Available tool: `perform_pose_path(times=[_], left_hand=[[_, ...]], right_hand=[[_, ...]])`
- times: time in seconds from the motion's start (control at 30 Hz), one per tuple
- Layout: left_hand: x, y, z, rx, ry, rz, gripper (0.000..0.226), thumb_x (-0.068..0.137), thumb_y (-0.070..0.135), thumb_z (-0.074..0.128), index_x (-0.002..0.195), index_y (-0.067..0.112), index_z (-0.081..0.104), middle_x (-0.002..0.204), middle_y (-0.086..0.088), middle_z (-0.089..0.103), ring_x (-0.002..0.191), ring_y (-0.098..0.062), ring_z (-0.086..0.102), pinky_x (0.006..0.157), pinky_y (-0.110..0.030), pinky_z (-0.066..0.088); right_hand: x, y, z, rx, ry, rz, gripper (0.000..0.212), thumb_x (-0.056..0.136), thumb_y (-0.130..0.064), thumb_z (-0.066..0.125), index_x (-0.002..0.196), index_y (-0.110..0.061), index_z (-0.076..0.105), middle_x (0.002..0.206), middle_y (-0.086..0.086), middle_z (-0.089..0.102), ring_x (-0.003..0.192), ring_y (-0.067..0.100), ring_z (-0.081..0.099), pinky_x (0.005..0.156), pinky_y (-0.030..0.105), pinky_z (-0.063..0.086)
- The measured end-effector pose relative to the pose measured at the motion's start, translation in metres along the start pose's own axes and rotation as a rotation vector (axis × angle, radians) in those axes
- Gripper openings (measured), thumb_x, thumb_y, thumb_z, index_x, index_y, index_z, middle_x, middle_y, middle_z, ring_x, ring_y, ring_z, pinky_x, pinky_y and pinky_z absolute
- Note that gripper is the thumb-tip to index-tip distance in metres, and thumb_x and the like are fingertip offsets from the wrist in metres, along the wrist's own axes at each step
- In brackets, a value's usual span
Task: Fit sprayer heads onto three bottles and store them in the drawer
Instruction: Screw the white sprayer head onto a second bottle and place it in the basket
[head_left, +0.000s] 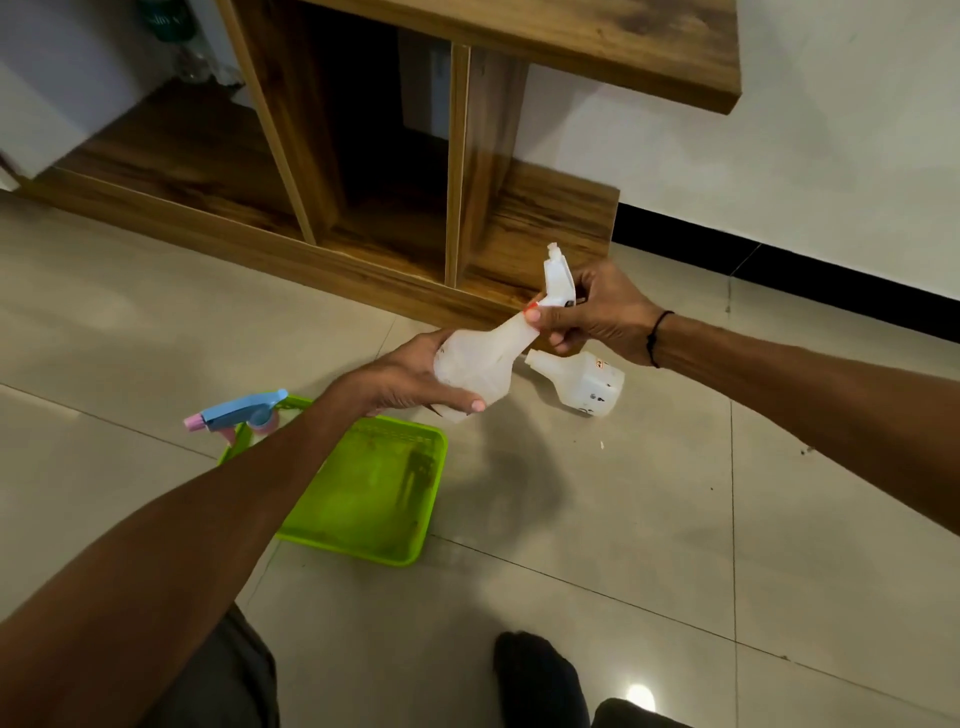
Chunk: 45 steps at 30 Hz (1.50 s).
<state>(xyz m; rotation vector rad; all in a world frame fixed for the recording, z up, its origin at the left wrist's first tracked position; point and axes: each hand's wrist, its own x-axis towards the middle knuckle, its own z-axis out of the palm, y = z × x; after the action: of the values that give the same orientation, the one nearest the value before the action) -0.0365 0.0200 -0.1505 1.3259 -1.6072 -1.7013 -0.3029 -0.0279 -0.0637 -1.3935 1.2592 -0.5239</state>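
Head view is showing the left hand (410, 382) gripping a translucent bottle (480, 364) while right-hand fingers (535, 315) are clenching the white sprayer head (558, 280) at its neck, a capless bottle (582, 382) and blue sprayer head (244, 408) waiting on the floor (623, 519), nothing stored.

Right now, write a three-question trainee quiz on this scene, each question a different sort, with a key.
1. True or false: the left hand grips the held bottle.
2. Which hand holds the white sprayer head?
3. Where is the blue and pink sprayer head? A) at the green tray B) on the spare bottle C) on the wooden shelf

Key: 1 true; 2 the right hand; 3 A.
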Motion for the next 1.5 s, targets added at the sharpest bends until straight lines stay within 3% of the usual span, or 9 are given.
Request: perform_pose_path(times=[0.17,0.37,0.43,0.67,0.83,1.03,1.2,1.4,1.5], left_hand=[[-0.003,-0.015,0.017,0.282,0.157,0.047,0.091,0.059,0.032,0.104,0.134,0.03,0.052,0.123,0.009,0.062,0.109,-0.008,0.063,0.077,-0.015,0.051],[-0.016,-0.023,0.025,0.487,0.3,0.034,0.103,0.051,0.063,0.096,0.138,0.032,0.049,0.13,0.009,0.06,0.115,-0.018,0.06,0.087,-0.035,0.058],[-0.028,-0.024,0.022,0.532,0.393,-0.003,0.106,0.046,0.071,0.092,0.137,0.035,0.051,0.126,0.012,0.064,0.11,-0.015,0.061,0.089,-0.034,0.056],[-0.088,-0.06,0.028,0.277,0.677,-0.092,0.104,0.049,0.054,0.103,0.137,0.027,0.054,0.12,0.013,0.065,0.109,-0.013,0.065,0.083,-0.026,0.053],[-0.113,-0.078,0.025,0.238,0.841,-0.234,0.108,0.049,0.064,0.099,0.138,0.02,0.058,0.126,0.005,0.072,0.113,-0.016,0.068,0.086,-0.027,0.053],[-0.119,-0.082,0.02,0.291,0.786,-0.375,0.095,0.057,0.065,0.095,0.132,0.018,0.063,0.124,-0.002,0.074,0.119,-0.025,0.069,0.083,-0.028,0.05],[-0.119,-0.085,0.023,0.267,0.765,-0.44,0.103,0.062,0.057,0.095,0.143,0.016,0.046,0.131,-0.005,0.068,0.125,-0.033,0.065,0.09,-0.041,0.058],[-0.115,-0.097,0.027,0.292,0.776,-0.514,0.107,0.063,0.054,0.095,0.144,0.014,0.038,0.128,-0.007,0.07,0.122,-0.038,0.068,0.084,-0.041,0.057],[-0.113,-0.102,0.028,0.297,0.81,-0.491,0.105,0.064,0.049,0.096,0.141,0.013,0.036,0.124,-0.007,0.071,0.116,-0.04,0.07,0.079,-0.039,0.053]], right_hand=[[0.0,0.023,0.015,-0.056,0.079,0.032,0.043,0.083,-0.017,0.086,0.111,0.013,0.07,0.096,0.025,0.077,0.054,0.012,0.067,0.051,0.023,0.058],[0.007,0.017,0.03,-0.111,0.039,-0.051,0.038,0.083,-0.02,0.086,0.106,0.007,0.073,0.088,0.018,0.079,0.055,0.013,0.072,0.053,0.023,0.06],[0.01,0.01,0.04,-0.122,-0.006,-0.111,0.036,0.082,-0.02,0.086,0.104,0.006,0.075,0.08,0.011,0.08,0.06,0.016,0.076,0.056,0.024,0.063],[0.022,-0.006,0.102,-0.243,-0.193,-0.292,0.049,0.073,-0.04,0.087,0.101,-0.002,0.076,0.085,0.011,0.081,0.069,0.026,0.08,0.063,0.038,0.067],[0.034,-0.023,0.141,-0.346,-0.268,-0.387,0.035,0.081,-0.027,0.089,0.098,0.0,0.075,0.082,0.011,0.081,0.064,0.019,0.079,0.061,0.035,0.067],[0.034,-0.036,0.169,-0.487,-0.335,-0.483,0.029,0.082,-0.023,0.088,0.094,0.001,0.075,0.07,-0.011,0.077,0.057,0.006,0.076,0.059,0.032,0.066],[0.034,-0.032,0.18,-0.645,-0.351,-0.586,0.032,0.084,-0.032,0.086,0.086,-0.004,0.071,0.08,0.005,0.075,0.058,0.011,0.075,0.059,0.033,0.062],[0.037,-0.012,0.201,-0.822,-0.332,-0.74,0.038,0.082,-0.038,0.086,0.075,-0.019,0.054,0.076,-0.003,0.054,0.069,0.02,0.052,0.062,0.031,0.036],[0.038,0.003,0.212,-0.867,-0.338,-0.777,0.038,0.084,-0.037,0.085,0.08,-0.022,0.05,0.081,-0.005,0.05,0.07,0.02,0.048,0.064,0.032,0.035]])
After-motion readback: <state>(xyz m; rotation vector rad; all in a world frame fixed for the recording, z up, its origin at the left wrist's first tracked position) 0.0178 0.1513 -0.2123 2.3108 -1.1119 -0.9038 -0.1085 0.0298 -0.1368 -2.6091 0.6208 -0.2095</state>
